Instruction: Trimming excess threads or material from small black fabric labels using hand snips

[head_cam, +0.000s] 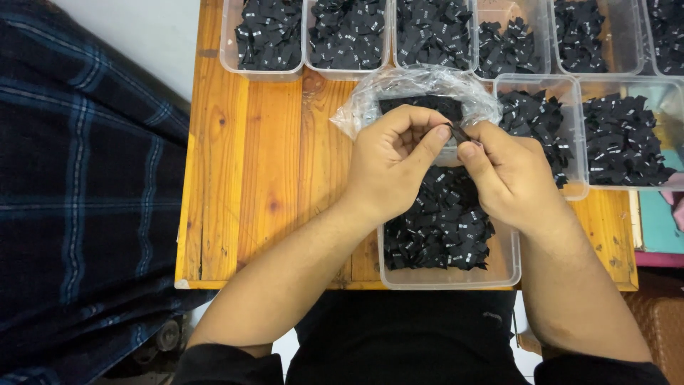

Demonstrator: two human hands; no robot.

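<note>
Fingers: the fingers of both hands are meeting over the near tub, pinching one small black label between thumb and forefinger tips.
Left hand: the left hand is curling narrow around the label's left end, hovering above the near tub's upper left corner.
Right hand: the right hand is gripping the label's right end, hovering above the near tub's upper right corner.
Near tub: a clear plastic tub is sitting at the counter's front edge, filled with loose black labels bearing small white print.
Plastic bag: a crumpled clear bag holding more black pieces is lying just behind the near tub, partly hidden by the hands.
Other tubs: a row of clear tubs with similar black labels is standing behind the bag; two more tubs are standing to the right of the near tub.
Counter: the wooden counter is carrying all tubs.
Cloth: a dark plaid cloth is lying well left of the near tub, beside the counter.
</note>
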